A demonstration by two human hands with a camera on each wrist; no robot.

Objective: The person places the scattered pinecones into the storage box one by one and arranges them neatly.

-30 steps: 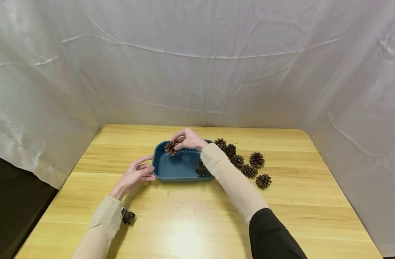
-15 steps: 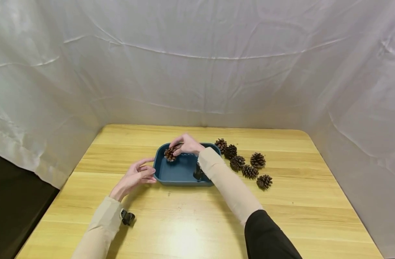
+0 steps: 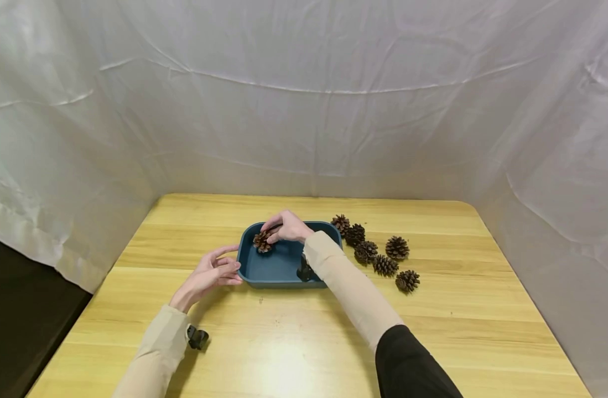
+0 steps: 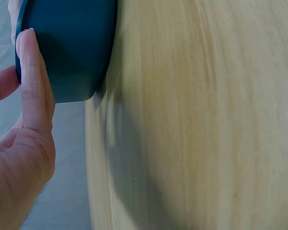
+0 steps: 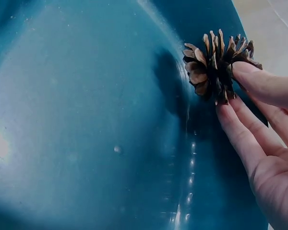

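A brown pine cone (image 3: 262,242) hangs low inside the back left part of the dark blue tray (image 3: 279,285). My right hand (image 3: 290,226) pinches it between thumb and fingertips. Up close in the right wrist view, the pine cone (image 5: 216,67) shows its spread scales, and its shadow falls on the blue floor beside it. Against the tray's left end rests my left hand (image 3: 206,276), thumb and fingers stretched out. In the left wrist view, its thumb (image 4: 32,81) lies straight along the outer wall of the tray (image 4: 69,57).
Right of the tray, several more pine cones (image 3: 365,252) lie on the wooden table (image 3: 483,287), the closest one (image 3: 340,223) beside the tray's back right corner. A pale curtain (image 3: 313,121) hangs around the back and sides. A small black device (image 3: 197,337) sits at the left wrist.
My right hand has lowered the pine cone deeper into the tray. The left hand keeps its place at the tray's left end. The loose pine cones lie as before.
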